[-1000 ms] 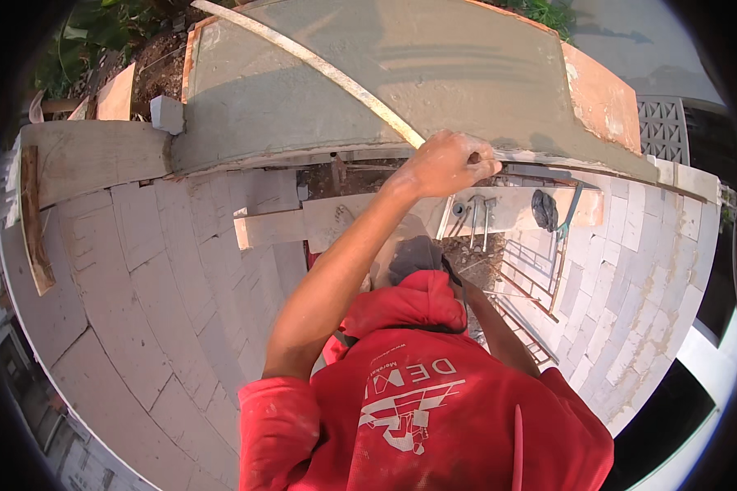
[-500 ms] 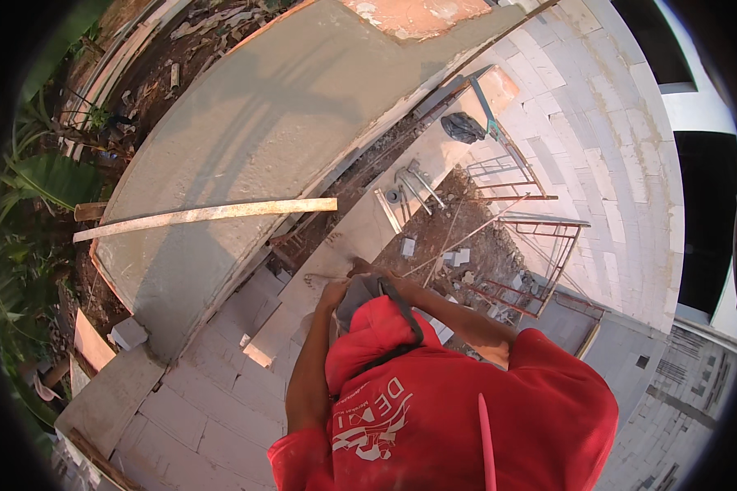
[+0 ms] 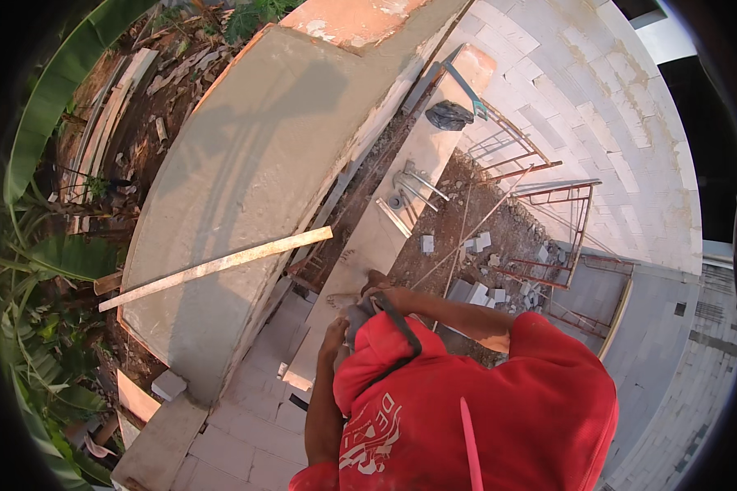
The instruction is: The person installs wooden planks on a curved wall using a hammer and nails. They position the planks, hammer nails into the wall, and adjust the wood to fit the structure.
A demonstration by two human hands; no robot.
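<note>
Both of my arms reach forward from a red shirt (image 3: 483,401) and meet in front of my waist. My left hand (image 3: 335,331) is curled at the left edge of grey cloth (image 3: 357,317). On its far right side, my right hand (image 3: 389,296) is bent inward, with its fingers dark and partly covered. What either hand grips is hidden. A black strap (image 3: 403,322) crosses the red fabric beside the grey cloth. Just ahead, dusty toes (image 3: 342,301) show on a long plank (image 3: 364,244). A pink strip (image 3: 470,442) lies over the shirt.
Left of the plank is a wide grey plastered slab (image 3: 221,180), with a wooden batten (image 3: 217,267) lying across it. Farther along the plank are metal tools (image 3: 409,186), a black plastic bag (image 3: 449,116) and a handsaw (image 3: 467,88). Scaffold frames (image 3: 577,225) stand beside the block wall (image 3: 598,123).
My view has turned, so the slab, batten and plank's near end appear lower and farther right. My hands stay together at the waist by the grey cloth.
</note>
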